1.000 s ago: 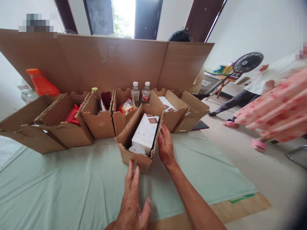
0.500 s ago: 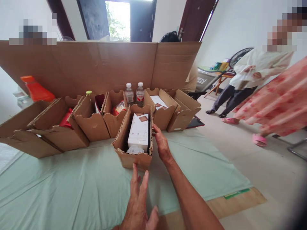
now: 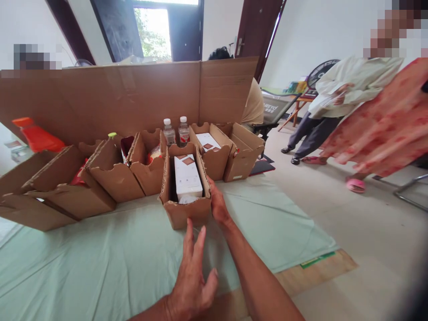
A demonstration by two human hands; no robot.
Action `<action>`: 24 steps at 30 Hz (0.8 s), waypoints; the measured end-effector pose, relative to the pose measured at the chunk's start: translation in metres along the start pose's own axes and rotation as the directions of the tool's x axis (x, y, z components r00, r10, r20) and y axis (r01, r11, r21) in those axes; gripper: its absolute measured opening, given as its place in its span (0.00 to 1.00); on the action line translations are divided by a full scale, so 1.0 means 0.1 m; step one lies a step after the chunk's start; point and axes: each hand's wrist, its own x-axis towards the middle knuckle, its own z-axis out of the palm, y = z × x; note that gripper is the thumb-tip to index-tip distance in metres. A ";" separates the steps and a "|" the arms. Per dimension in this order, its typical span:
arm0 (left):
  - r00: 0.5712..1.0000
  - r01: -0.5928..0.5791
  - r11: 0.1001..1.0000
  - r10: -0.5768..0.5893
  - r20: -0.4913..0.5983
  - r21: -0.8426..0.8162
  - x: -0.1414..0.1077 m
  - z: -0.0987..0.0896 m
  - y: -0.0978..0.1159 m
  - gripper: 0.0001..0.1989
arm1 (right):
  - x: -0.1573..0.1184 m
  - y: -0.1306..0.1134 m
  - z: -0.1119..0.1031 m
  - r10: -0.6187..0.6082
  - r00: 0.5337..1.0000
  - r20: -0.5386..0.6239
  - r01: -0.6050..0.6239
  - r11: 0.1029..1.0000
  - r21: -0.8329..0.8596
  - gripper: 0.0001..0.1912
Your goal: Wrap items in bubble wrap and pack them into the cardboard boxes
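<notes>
An open cardboard bin (image 3: 189, 215) stands on the green cloth in front of a row of similar bins. Inside it lie a white carton (image 3: 187, 178) with brown squares printed on it and some clear plastic (image 3: 188, 199). My right hand (image 3: 219, 203) is at the bin's right side, fingers stretched along that wall, with fingertips partly hidden behind it. My left hand (image 3: 192, 276) is open before the bin's front, its fingers pointing at the lower front wall. Whether those fingertips touch the cardboard I cannot tell.
Behind stand more cardboard bins (image 3: 117, 180), two clear bottles (image 3: 183, 132) with white caps, an orange bottle (image 3: 43, 139) and a tall cardboard panel (image 3: 133, 96). Two people stand on the right, one in a light shirt (image 3: 354, 84). A folding chair (image 3: 272, 107) is beyond the table.
The view has shifted a little. The bin has turned slightly, its far end swinging left. My right hand is closer against its side wall; my left hand stays open near the front.
</notes>
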 end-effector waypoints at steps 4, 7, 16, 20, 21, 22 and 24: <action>0.999 0.037 0.999 -0.037 0.010 0.000 0.34 -0.07 -0.17 0.43 | 0.01 0.21 -0.01 0.153 0.975 -0.161 -0.151 0.988 0.027 0.43; 0.999 0.037 0.999 -0.038 0.024 0.037 0.65 -0.10 -0.35 0.42 | 0.01 0.34 -0.01 0.247 0.933 -0.262 -0.246 0.969 0.040 0.45; 0.994 0.052 0.974 -0.073 0.087 0.220 1.46 -0.12 -0.79 0.34 | 0.00 0.40 0.04 0.277 0.915 -0.294 -0.284 0.959 0.020 0.39; 0.988 0.061 0.970 -0.092 0.124 0.237 1.39 -0.13 -0.82 0.31 | 0.00 0.37 0.04 0.269 0.928 -0.259 -0.286 0.958 -0.030 0.35; 0.986 0.051 0.970 -0.087 0.144 0.239 1.30 -0.16 -0.80 0.30 | -0.01 0.36 0.04 0.266 0.933 -0.241 -0.285 0.958 -0.045 0.33; 0.982 0.038 0.970 -0.080 0.168 0.239 1.17 -0.19 -0.78 0.29 | -0.01 0.35 0.04 0.262 0.939 -0.222 -0.282 0.958 -0.062 0.31; 0.971 -0.023 0.973 -0.033 0.237 0.231 0.85 -0.30 -0.71 0.26 | -0.02 0.34 0.05 0.249 0.951 -0.182 -0.269 0.958 -0.095 0.27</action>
